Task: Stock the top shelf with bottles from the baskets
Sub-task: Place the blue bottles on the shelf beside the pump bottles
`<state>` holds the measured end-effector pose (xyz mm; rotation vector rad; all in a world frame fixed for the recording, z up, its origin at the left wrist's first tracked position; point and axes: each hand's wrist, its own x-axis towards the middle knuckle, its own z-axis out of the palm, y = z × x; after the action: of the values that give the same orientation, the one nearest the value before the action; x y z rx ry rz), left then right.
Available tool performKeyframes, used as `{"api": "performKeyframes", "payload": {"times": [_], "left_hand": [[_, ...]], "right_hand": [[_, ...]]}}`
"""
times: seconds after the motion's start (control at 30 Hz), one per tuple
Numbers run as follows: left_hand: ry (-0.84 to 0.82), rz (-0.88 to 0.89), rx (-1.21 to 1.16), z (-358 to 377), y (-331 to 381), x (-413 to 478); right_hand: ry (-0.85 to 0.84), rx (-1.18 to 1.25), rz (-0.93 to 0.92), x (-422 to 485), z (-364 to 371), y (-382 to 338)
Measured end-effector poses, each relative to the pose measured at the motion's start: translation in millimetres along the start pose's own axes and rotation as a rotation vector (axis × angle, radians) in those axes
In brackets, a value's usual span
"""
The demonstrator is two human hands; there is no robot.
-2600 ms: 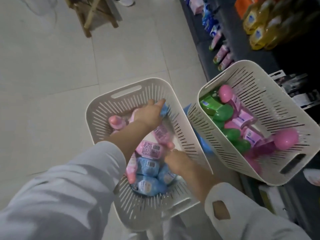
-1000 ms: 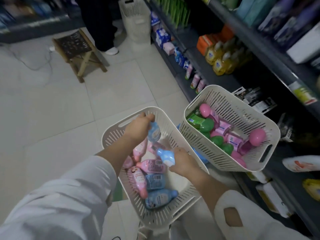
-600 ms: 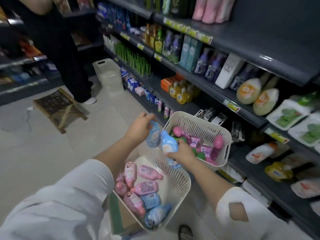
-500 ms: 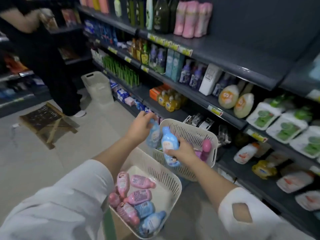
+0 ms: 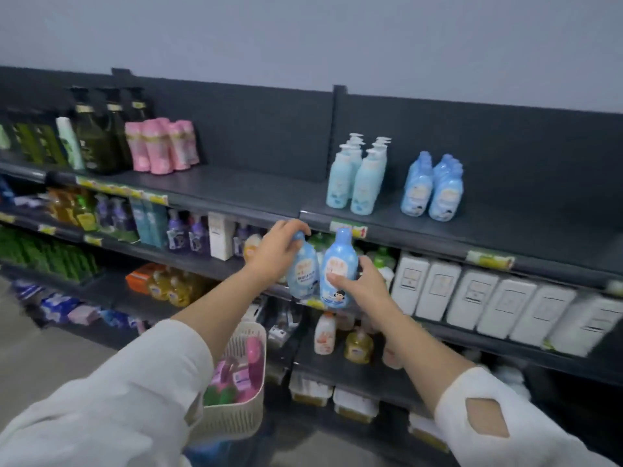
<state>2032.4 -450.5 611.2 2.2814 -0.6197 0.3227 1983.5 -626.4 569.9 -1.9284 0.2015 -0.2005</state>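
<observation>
My left hand (image 5: 274, 252) grips a blue bottle (image 5: 305, 271) near its cap. My right hand (image 5: 362, 286) holds a second blue bottle (image 5: 338, 264) around its lower body. Both bottles are upright, side by side, raised just below the front edge of the dark top shelf (image 5: 472, 230). On that shelf stand matching blue bottles (image 5: 433, 188) at the right and pale blue pump bottles (image 5: 359, 175) beside them. A cream basket (image 5: 236, 416) with pink and green bottles sits low between my arms.
Pink pouches (image 5: 161, 144) and dark green bottles (image 5: 97, 139) stand at the top shelf's left. Bare shelf stretches between the pouches and the pump bottles. Lower shelves hold white boxes (image 5: 472, 291), purple pump bottles (image 5: 183, 230) and yellow bottles (image 5: 168, 284).
Both hands lifted one blue bottle each out of the basket and raised them to the top shelf's edge. My view swung up from the baskets to the shelves.
</observation>
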Motion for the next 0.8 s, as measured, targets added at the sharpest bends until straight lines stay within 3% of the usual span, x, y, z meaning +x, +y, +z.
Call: {"api": "performKeyframes", "payload": {"times": [0.17, 0.37, 0.8], "left_hand": [[-0.058, 0.103, -0.100, 62, 88, 59], [-0.095, 0.165, -0.126, 107, 143, 116], [-0.193, 0.350, -0.095, 147, 122, 264]], "right_hand": [[0.174, -0.016, -0.016, 27, -115, 13], [0.303, -0.009, -0.073, 51, -199, 17], [0.398, -0.155, -0.048, 182, -233, 31]]}}
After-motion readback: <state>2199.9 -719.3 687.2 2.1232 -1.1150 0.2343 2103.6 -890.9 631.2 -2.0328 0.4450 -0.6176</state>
